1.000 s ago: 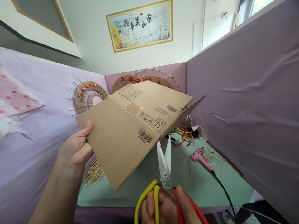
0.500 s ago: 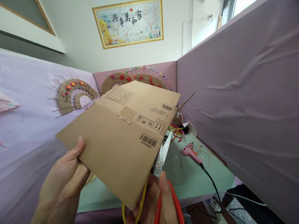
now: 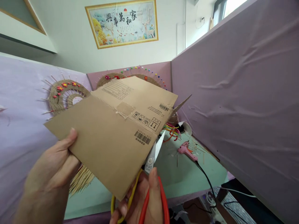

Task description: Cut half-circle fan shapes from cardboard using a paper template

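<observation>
A large piece of brown cardboard (image 3: 109, 137), printed with barcodes and handling symbols, is tilted in the air above the table. My left hand (image 3: 56, 168) pinches its left edge, thumb on top and fingers beneath. Along the right edge, my right hand (image 3: 144, 196) is wrapped round the red and yellow handles of a pair of scissors (image 3: 150, 160). The blades are parted: one shows beside the cardboard's edge, and the other is partly hidden. At the far right corner a narrow cardboard flap (image 3: 182, 104) sticks out.
A pink glue gun (image 3: 188, 152) with a black cable lies on the green table (image 3: 187, 183). Behind it are colourful pipe cleaners (image 3: 173, 132) and a white cup (image 3: 186, 128) on its side. Thin sticks (image 3: 81, 180) lie at left. Twine-wrapped arches (image 3: 56, 96) decorate the purple partitions (image 3: 233, 93).
The cardboard, both hands and the scissors appear slightly further left in view, as does the background. More of the stick bundle shows under the cardboard. Both grips are unchanged.
</observation>
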A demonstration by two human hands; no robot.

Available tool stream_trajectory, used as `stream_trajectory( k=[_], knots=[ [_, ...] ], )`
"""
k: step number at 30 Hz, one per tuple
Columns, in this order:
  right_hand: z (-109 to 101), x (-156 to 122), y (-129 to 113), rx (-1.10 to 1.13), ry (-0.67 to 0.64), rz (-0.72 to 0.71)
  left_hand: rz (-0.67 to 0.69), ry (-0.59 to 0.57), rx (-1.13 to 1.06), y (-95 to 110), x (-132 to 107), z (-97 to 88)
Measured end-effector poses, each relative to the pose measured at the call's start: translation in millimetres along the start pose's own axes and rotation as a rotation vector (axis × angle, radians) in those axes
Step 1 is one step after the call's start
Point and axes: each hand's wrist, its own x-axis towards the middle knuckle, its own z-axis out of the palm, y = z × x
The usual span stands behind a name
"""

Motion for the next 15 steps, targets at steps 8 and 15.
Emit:
stream_trajectory(
  k=[8, 15],
  knots=[
    [1, 17, 10, 0.123, 0.01, 0.035, 0.149, -0.071, 0.015, 12, 10, -0.4],
    [-3, 21, 24, 0.147, 0.09, 0.054, 0.168, -0.093, 0.004, 15, 16, -0.6]
  ],
)
